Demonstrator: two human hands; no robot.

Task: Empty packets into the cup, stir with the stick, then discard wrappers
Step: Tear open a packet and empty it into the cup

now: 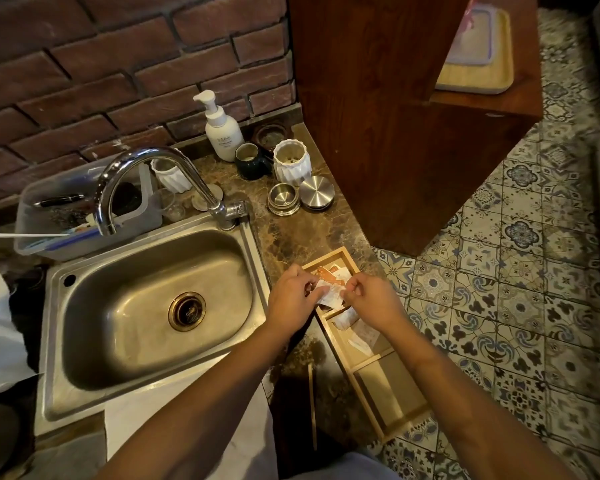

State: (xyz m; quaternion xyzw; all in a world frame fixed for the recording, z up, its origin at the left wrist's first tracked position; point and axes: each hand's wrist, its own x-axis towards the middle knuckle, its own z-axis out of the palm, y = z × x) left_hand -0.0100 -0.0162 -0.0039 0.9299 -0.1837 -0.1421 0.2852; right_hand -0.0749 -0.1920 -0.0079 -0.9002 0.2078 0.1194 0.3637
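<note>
A steel sink [146, 306] fills the left of the marble counter [291, 233]. To its right, along the counter's edge, lies a wooden divided tray [371, 386] holding packets in its far compartments. Above the tray's far end, the left hand [291, 299] and right hand [371, 299] pinch opposite sides of one white packet [329, 297] stretched between their fingertips. A thin wooden stick [312, 403] lies on the counter nearer, left of the tray.
</note>
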